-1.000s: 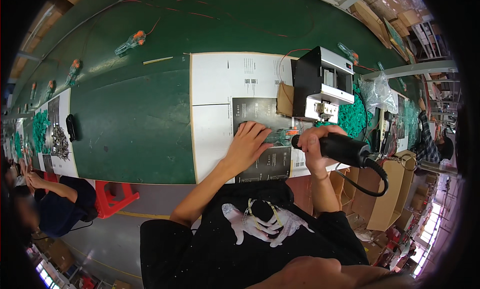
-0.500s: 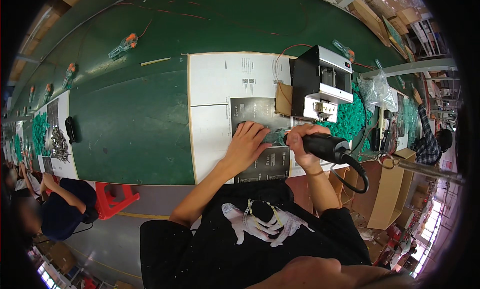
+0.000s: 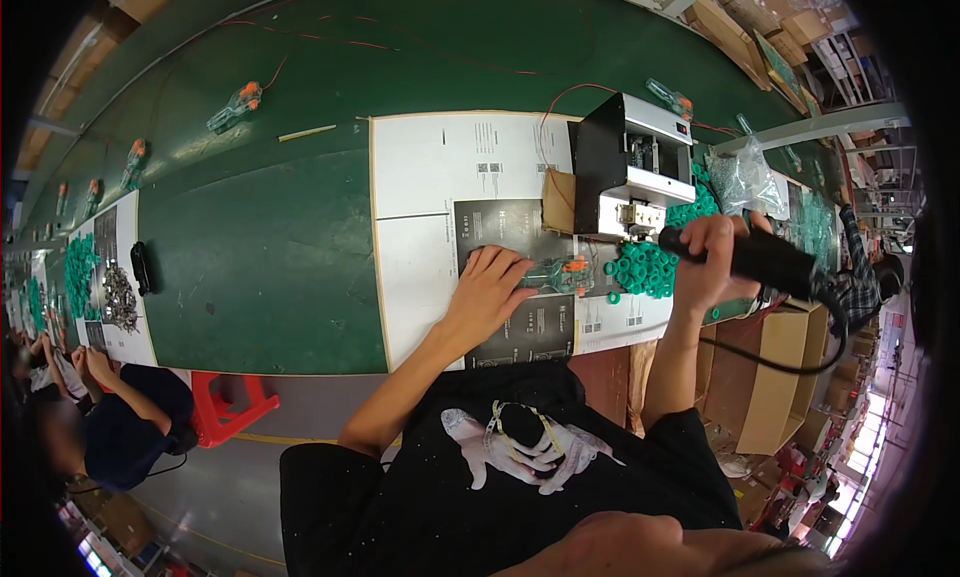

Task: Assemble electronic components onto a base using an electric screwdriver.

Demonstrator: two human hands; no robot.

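Note:
My left hand (image 3: 490, 295) is closed over the left end of a clear teal plastic housing (image 3: 552, 275) with orange parts at its right end. The housing lies flat on a dark printed sheet (image 3: 500, 222), and my palm hides part of it. To the right, my right hand (image 3: 708, 265) is wrapped round a black electric screwdriver (image 3: 770, 262), raised over the green rings. Its tip points left, apart from the housing, and a black cable (image 3: 790, 365) loops from its rear end. Between the two hands lies a heap of green rings (image 3: 645, 269).
A black and silver screw feeder (image 3: 650, 177) stands beyond the housing, a cardboard piece (image 3: 559, 203) at its left side. Similar clear housings (image 3: 236, 107) with orange parts lie along the green table (image 3: 260, 227). An open carton (image 3: 775, 377) is at the right. Co-workers sit at both sides.
My right hand has lifted the electric screwdriver off the housing and carried it right, uncovering the housing's orange end and the green rings. The left hand keeps its hold in nearly the same place.

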